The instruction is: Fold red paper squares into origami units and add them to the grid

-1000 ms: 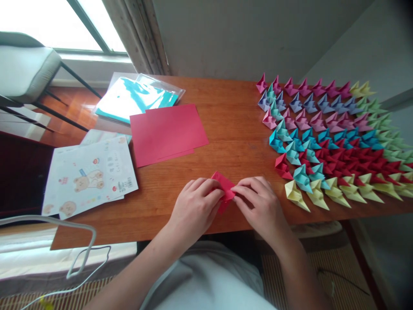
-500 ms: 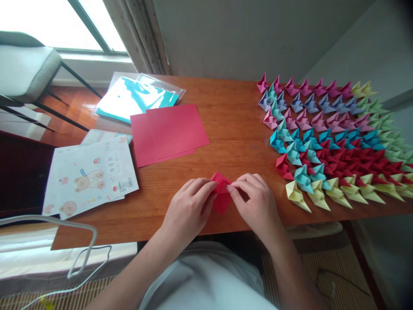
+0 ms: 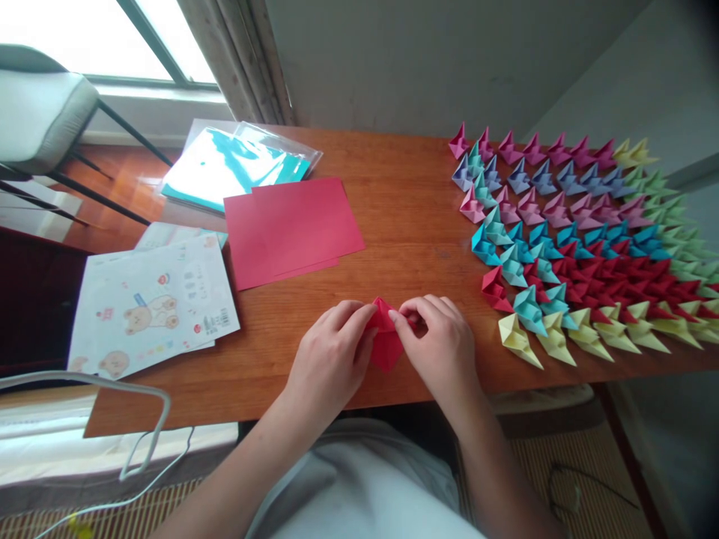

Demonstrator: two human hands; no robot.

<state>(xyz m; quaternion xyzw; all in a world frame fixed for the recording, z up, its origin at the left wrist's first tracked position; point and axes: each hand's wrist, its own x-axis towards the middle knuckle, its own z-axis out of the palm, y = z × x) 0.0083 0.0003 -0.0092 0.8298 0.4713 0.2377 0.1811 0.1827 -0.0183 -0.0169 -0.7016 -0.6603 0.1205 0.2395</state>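
A partly folded piece of red origami paper (image 3: 386, 350) lies near the front edge of the wooden table (image 3: 404, 195), its lower end narrowing to a point. My left hand (image 3: 331, 348) pinches its left side between thumb and fingers. From the other side, my right hand (image 3: 438, 337) pinches the upper right part, the thumb lying on the paper's face and the fingertips behind it. Parts of the paper's side edges are hidden under my fingers.
Rows of folded paper figures (image 3: 595, 262) in several colours cover the table's right side. Flat red sheets (image 3: 292, 228) lie left of centre, with teal paper in clear plastic (image 3: 225, 165) behind. Bear-printed packs (image 3: 157, 307) sit at the left, near a white cable (image 3: 129, 380).
My right hand has shifted slightly left and its thumb lies further in on the red paper. The paper's top looks narrower. My left hand has barely moved.
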